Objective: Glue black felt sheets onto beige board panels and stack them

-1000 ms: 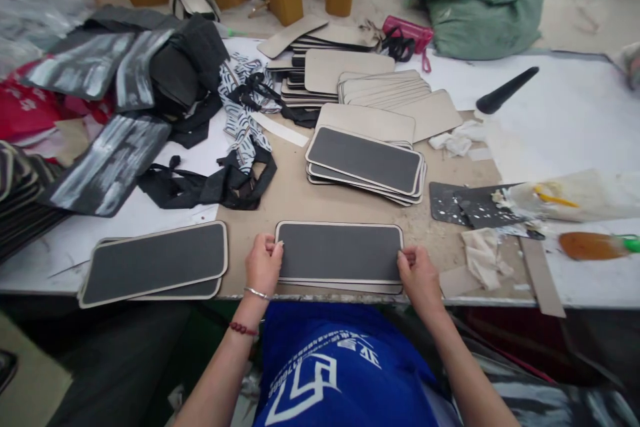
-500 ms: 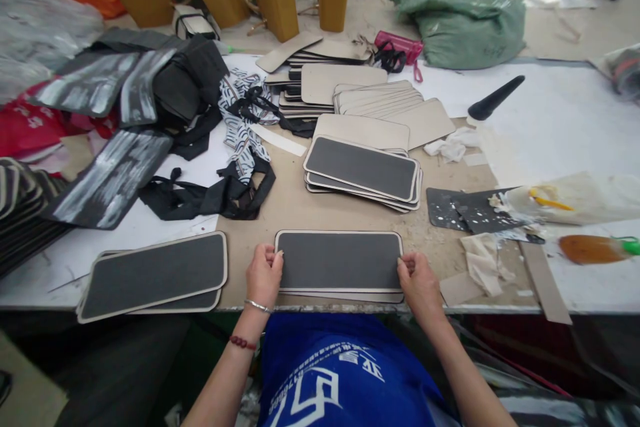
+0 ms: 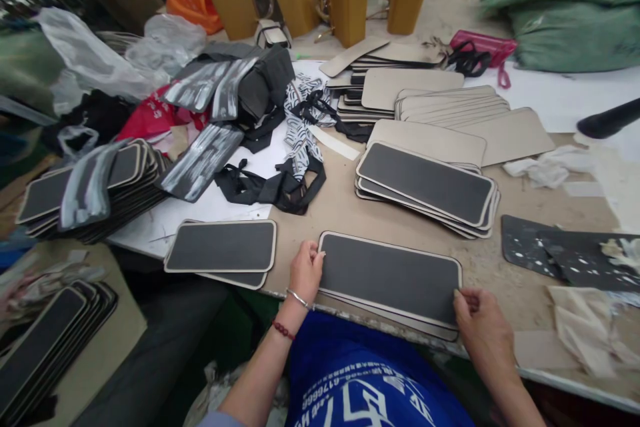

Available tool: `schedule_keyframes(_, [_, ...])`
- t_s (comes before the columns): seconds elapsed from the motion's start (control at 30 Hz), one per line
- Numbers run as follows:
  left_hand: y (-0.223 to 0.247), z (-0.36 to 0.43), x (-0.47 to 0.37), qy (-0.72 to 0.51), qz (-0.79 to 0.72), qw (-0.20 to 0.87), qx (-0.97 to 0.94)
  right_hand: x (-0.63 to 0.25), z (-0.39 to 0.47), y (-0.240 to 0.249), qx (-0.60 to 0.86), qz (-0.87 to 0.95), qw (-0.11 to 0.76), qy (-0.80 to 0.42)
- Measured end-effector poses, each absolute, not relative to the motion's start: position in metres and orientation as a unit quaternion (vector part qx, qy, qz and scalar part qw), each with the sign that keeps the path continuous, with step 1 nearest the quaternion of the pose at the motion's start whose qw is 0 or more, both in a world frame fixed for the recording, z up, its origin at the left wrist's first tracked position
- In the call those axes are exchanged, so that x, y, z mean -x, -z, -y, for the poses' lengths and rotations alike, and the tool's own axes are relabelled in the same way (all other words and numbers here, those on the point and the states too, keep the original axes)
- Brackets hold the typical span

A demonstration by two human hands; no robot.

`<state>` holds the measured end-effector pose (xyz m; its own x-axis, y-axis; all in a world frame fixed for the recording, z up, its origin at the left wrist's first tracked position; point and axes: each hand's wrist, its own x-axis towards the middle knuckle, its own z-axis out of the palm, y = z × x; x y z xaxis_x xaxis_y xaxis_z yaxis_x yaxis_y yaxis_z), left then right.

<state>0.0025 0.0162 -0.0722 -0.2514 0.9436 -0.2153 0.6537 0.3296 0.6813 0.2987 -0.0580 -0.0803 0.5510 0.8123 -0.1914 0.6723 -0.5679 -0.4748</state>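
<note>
A dark grey rectangular panel [image 3: 390,280] with rounded corners and a beige border lies at the table's front edge, over a pale panel that peeks out below it. My left hand [image 3: 306,270] pinches its left end between thumb and fingers. At the opposite end, my right hand [image 3: 480,320] grips the right edge the same way. To the left lies a pair of similar panels [image 3: 220,247], one on top of the other. Behind my hands sits a stack of grey panels [image 3: 425,183], with beige panels [image 3: 425,140] partly under it.
Black straps [image 3: 280,187] and patterned fabric lie back left, near grey pieces with white smears [image 3: 203,160]. More panels are piled at far left [image 3: 125,167]. Crumpled cloth [image 3: 585,327] and white-spotted dark sheets [image 3: 530,247] are on the right. Yellow-brown bags [image 3: 345,0] stand behind.
The view has swung left, so everything sits further right and the far-left pile shows. Both hands keep their hold on the panel's ends.
</note>
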Motion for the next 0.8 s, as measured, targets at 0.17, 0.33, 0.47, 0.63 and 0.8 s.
schedule_keyframes(0.17, [0.077,-0.015,0.002,-0.238,-0.733,0.309,-0.558,-0.3,0.058,0.081,0.863,0.432,0.172,-0.196])
schedule_keyframes(0.33, [0.082,-0.014,0.008,-0.216,-0.704,0.276,-0.618,-0.298,0.059,0.081,0.863,0.428,0.185,-0.197])
schedule_keyframes(0.47, [0.085,-0.012,0.011,-0.22,-0.677,0.228,-0.664,-0.297,0.059,0.078,0.86,0.427,0.194,-0.198])
schedule_keyframes(0.63, [0.088,-0.012,0.013,-0.238,-0.661,0.22,-0.676,-0.299,0.06,0.079,0.857,0.432,0.186,-0.211])
schedule_keyframes(0.8, [0.091,-0.012,0.014,-0.244,-0.671,0.229,-0.662,-0.3,0.062,0.081,0.849,0.442,0.198,-0.21])
